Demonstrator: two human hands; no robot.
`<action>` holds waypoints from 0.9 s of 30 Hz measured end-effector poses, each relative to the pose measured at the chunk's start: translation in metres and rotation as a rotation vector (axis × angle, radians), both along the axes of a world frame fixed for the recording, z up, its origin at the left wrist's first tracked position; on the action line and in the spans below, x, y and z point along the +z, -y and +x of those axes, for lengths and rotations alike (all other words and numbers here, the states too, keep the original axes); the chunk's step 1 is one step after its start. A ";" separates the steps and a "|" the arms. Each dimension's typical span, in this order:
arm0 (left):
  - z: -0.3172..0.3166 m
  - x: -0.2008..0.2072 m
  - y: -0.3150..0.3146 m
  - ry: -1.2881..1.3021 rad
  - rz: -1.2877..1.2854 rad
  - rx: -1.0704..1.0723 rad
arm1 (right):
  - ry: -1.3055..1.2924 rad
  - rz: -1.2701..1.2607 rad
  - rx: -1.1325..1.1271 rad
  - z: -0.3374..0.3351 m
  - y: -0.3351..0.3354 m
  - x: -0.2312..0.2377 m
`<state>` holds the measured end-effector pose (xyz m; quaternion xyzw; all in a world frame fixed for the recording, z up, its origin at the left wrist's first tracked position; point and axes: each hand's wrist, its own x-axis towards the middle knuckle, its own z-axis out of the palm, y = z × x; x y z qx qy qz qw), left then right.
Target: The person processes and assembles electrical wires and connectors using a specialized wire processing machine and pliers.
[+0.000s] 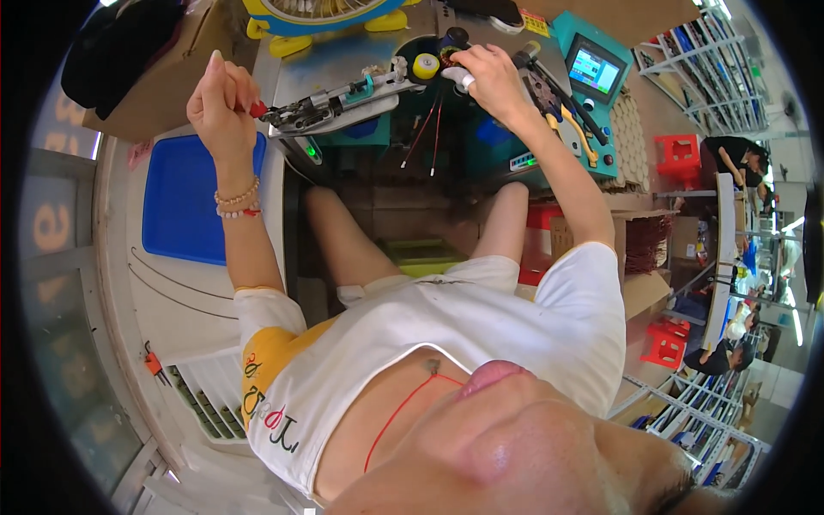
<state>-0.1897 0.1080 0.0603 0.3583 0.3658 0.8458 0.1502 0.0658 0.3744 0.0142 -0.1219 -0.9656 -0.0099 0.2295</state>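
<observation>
My left hand (221, 105) is closed at the left end of a metal toggle clamp (322, 107). Only a bit of the clamp's red lever grip (258, 109) shows beside the palm; the hand hides the rest. At the clamp's other end sits a round yellow roller (425, 66). Just right of it, my right hand (491, 79) pinches a small dark round part with a reddish ring (448, 57), partly covered by the fingers. White wrapping covers one fingertip. Two thin red-and-dark wires (436, 129) dangle below the roller, ends loose.
A teal machine with a lit screen (596, 69) stands at right, with yellow-handled pliers (577, 133) beside it. A blue tray (184, 202) lies at left, below a cardboard box (163, 81). A blue-and-yellow wheel-shaped object (330, 13) is at the back. Other people sit far right.
</observation>
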 end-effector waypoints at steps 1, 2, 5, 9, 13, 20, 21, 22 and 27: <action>-0.002 0.000 -0.003 -0.064 -0.055 0.047 | -0.045 0.034 0.017 -0.002 -0.001 -0.001; -0.002 0.001 -0.006 -0.127 -0.109 0.094 | -0.047 0.036 0.017 0.000 -0.004 0.000; 0.030 -0.001 -0.043 -0.498 -0.542 0.314 | 0.044 0.026 0.097 0.001 -0.009 0.006; 0.072 -0.024 -0.075 -0.971 -0.656 0.649 | 0.089 0.020 0.084 0.002 -0.009 0.013; 0.101 -0.030 -0.031 -0.518 -0.266 0.696 | -0.050 -0.016 0.205 0.003 0.010 0.065; 0.187 -0.147 -0.015 0.781 -0.408 -0.165 | 0.166 0.282 0.424 0.008 0.064 0.035; 0.196 -0.135 -0.022 0.752 -0.489 -0.244 | 0.053 0.283 0.429 0.012 0.051 0.037; 0.204 -0.113 -0.030 0.725 -0.567 -0.319 | -0.068 0.227 0.374 0.017 0.044 0.040; 0.218 -0.053 -0.051 0.599 -0.424 -0.491 | -0.228 -0.088 0.074 -0.001 -0.006 0.043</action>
